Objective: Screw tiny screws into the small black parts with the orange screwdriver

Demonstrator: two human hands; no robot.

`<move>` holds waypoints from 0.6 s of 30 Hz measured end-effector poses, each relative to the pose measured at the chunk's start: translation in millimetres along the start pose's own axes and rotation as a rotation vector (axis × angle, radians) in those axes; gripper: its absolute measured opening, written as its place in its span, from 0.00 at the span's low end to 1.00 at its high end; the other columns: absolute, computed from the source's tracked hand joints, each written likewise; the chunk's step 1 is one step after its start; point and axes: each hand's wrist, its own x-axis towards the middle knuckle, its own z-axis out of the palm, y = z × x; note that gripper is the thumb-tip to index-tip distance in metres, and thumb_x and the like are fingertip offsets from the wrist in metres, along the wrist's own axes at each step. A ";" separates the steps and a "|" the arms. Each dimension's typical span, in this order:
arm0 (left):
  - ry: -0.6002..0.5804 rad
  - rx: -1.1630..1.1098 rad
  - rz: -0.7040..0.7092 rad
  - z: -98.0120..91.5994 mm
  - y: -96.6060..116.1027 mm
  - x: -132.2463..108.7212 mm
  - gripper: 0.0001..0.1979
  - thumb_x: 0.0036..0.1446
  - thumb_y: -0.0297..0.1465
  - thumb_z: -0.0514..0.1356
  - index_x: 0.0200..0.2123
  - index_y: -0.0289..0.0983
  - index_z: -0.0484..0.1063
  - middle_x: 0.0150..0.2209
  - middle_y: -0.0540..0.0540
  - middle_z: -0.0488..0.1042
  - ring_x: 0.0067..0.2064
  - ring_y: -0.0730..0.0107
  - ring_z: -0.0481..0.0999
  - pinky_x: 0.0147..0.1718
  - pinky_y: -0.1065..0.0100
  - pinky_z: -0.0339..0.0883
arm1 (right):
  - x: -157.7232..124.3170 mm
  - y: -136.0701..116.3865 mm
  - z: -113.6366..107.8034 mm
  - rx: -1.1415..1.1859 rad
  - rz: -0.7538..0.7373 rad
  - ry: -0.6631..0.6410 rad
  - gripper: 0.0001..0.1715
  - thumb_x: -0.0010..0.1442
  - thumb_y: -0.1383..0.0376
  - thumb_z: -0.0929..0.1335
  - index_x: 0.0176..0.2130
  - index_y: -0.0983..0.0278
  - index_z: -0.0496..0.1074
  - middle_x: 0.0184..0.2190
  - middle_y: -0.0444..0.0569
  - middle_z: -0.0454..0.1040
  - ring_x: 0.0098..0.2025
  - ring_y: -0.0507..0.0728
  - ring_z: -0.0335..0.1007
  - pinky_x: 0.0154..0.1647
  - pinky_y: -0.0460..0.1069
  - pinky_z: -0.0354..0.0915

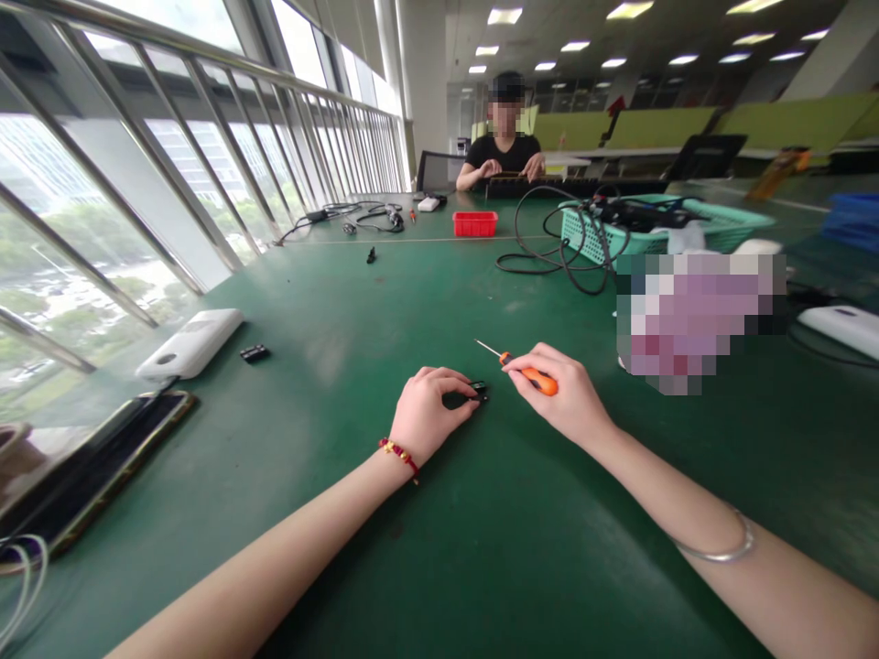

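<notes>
Two bare hands work over a smooth dark green surface [439, 567]. The left hand [424, 412] rests low on it, a red beaded bracelet [398, 450] at its wrist; its grip is closed, thumb and fingers pinching a small black blocky part with a greenish face [479, 386]. That part lies at the surface just right of the left fingertips, between the two hands; its long axis is too hidden to tell.

To its right, the right hand [567, 394] has its grip clamped on the handle of an orange-and-black screwdriver with a thin metal shaft [536, 373]. The screwdriver slants from near right to far left, so its tip lies on the far side of the part, apart from it. The left hand is the nearer, already touching the part.

Farther left are a white rounded power bank [194, 340] and, beside it, a small black rectangular piece [255, 353]. Beyond, a red plastic bin [475, 224] sits at centre, with a teal perforated basket [583, 233] to the right. At the far end sits a person in a black shirt [504, 156].
</notes>
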 end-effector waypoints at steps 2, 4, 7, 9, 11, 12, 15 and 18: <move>-0.002 0.017 0.004 -2.9 -1.6 -1.2 0.06 0.49 0.32 0.60 0.30 0.41 0.77 0.38 0.50 0.77 0.42 0.63 0.71 0.45 0.60 0.64 | -0.5 -0.7 0.0 0.007 0.000 -0.010 0.09 0.56 0.65 0.64 0.33 0.63 0.74 0.30 0.47 0.69 0.30 0.51 0.68 0.33 0.45 0.62; 0.005 0.035 0.001 -9.8 -6.5 -4.7 0.06 0.49 0.32 0.60 0.30 0.41 0.77 0.38 0.50 0.77 0.42 0.63 0.71 0.45 0.61 0.64 | -0.6 -1.0 -0.1 0.008 0.004 -0.016 0.09 0.56 0.65 0.64 0.33 0.63 0.75 0.30 0.47 0.69 0.30 0.51 0.67 0.33 0.45 0.62; 0.022 0.071 -0.036 -29.1 -22.7 -14.0 0.07 0.49 0.34 0.60 0.30 0.41 0.77 0.38 0.49 0.77 0.41 0.63 0.72 0.45 0.61 0.64 | -0.8 -1.2 0.2 -0.003 0.004 -0.022 0.10 0.56 0.64 0.64 0.33 0.63 0.75 0.30 0.47 0.69 0.29 0.51 0.67 0.32 0.45 0.62; 0.043 0.110 -0.094 -47.5 -39.4 -21.8 0.08 0.48 0.36 0.60 0.29 0.41 0.76 0.38 0.49 0.77 0.42 0.62 0.72 0.46 0.61 0.64 | -1.1 -1.6 0.6 -0.006 -0.003 -0.031 0.10 0.56 0.64 0.64 0.33 0.63 0.75 0.29 0.47 0.69 0.29 0.51 0.67 0.32 0.45 0.62; 0.069 0.167 -0.151 -68.9 -58.9 -29.5 0.09 0.47 0.38 0.60 0.30 0.41 0.76 0.38 0.48 0.76 0.41 0.61 0.73 0.46 0.61 0.63 | -1.5 -2.0 0.8 -0.003 -0.015 -0.041 0.10 0.56 0.64 0.64 0.33 0.63 0.75 0.29 0.47 0.69 0.29 0.51 0.67 0.32 0.45 0.62; 0.077 0.197 -0.174 -80.2 -68.8 -33.1 0.10 0.47 0.39 0.60 0.30 0.41 0.76 0.39 0.48 0.76 0.41 0.61 0.73 0.46 0.61 0.63 | -1.7 -2.3 0.8 -0.001 -0.022 -0.046 0.09 0.56 0.64 0.64 0.33 0.63 0.75 0.30 0.47 0.70 0.29 0.51 0.67 0.32 0.45 0.62; 0.091 0.230 -0.245 -113.7 -93.4 -42.9 0.13 0.45 0.41 0.61 0.30 0.40 0.76 0.38 0.47 0.77 0.40 0.60 0.74 0.45 0.64 0.64 | -2.2 -2.8 0.4 0.004 -0.049 -0.056 0.09 0.55 0.65 0.65 0.33 0.62 0.75 0.30 0.47 0.70 0.29 0.51 0.68 0.32 0.45 0.63; 0.019 0.199 -0.302 -140.8 -105.2 -51.4 0.16 0.43 0.45 0.61 0.30 0.40 0.76 0.38 0.48 0.77 0.41 0.61 0.73 0.47 0.65 0.63 | -2.6 -3.2 0.1 0.007 -0.072 -0.051 0.09 0.55 0.66 0.65 0.33 0.62 0.75 0.29 0.47 0.71 0.28 0.51 0.68 0.32 0.45 0.63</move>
